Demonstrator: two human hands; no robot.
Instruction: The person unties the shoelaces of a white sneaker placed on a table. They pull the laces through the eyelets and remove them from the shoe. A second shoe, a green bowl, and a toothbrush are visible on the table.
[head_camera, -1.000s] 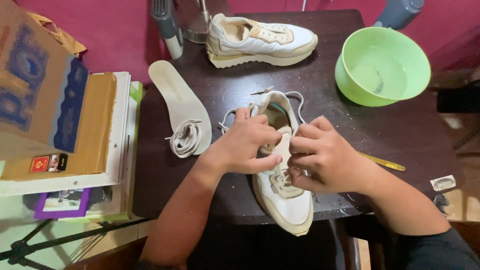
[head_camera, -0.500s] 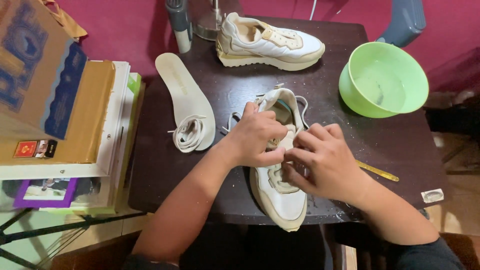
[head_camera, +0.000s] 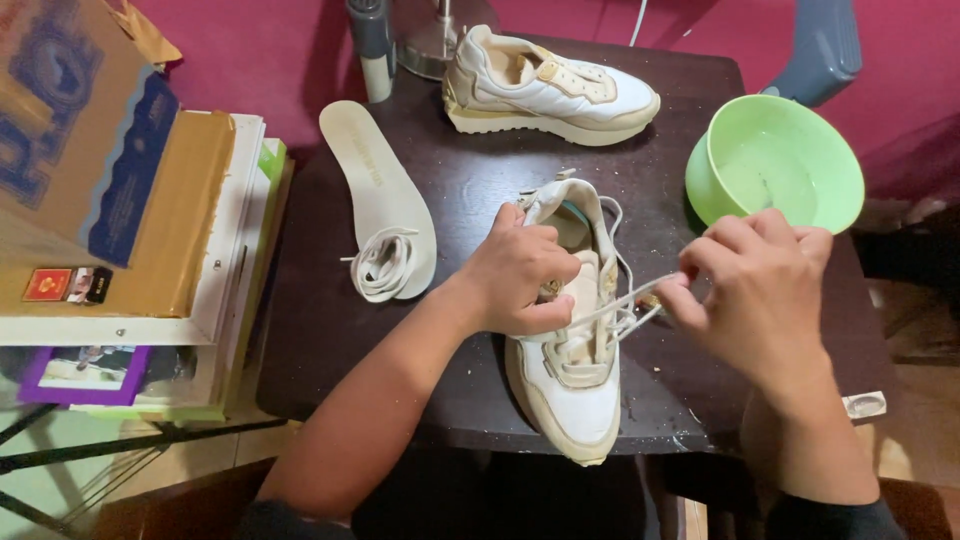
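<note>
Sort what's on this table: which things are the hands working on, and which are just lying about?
In hand:
near shoe, steadied by the left hand
lace, pulled sideways by the right hand

Lying about:
second shoe
insole
loose coiled lace
green bowl
stacked books and box

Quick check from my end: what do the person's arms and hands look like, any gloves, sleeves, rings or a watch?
Both hands are bare: no gloves on the left hand or the right hand. No rings, watch or wristband show. The forearms are uncovered up to the elbows, where a dark sleeve edge starts at the bottom of the picture.
</note>
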